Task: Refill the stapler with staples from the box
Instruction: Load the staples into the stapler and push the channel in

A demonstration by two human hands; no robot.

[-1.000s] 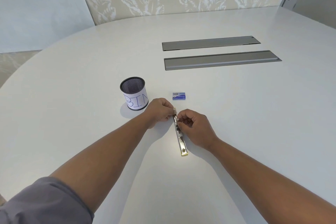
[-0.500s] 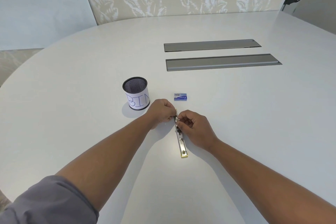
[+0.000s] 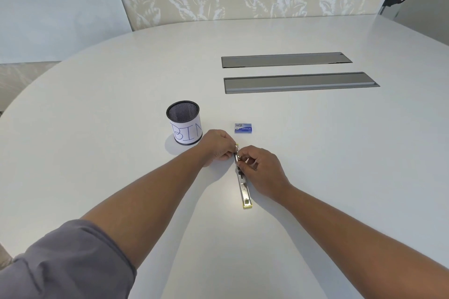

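A slim metal stapler (image 3: 243, 188) with yellow ends lies opened out flat on the white table (image 3: 340, 153), its long axis pointing away from me. My left hand (image 3: 217, 144) grips its far end from the left. My right hand (image 3: 261, 170) pinches the stapler's upper half from the right, fingertips closed on the channel; whether a strip of staples sits between them is too small to tell. A small blue staple box (image 3: 243, 128) lies closed on the table just beyond both hands.
A black mesh cup (image 3: 184, 126) with a white label reading "BIN" stands left of the hands. Two grey cable hatches (image 3: 301, 82) are set into the table further back. A patterned wall panel stands behind the table, and a dark chair at the top right.
The hands and the stapler keep almost the same pose; the fingertips shift slightly along the stapler's far half. The view has tipped a little.
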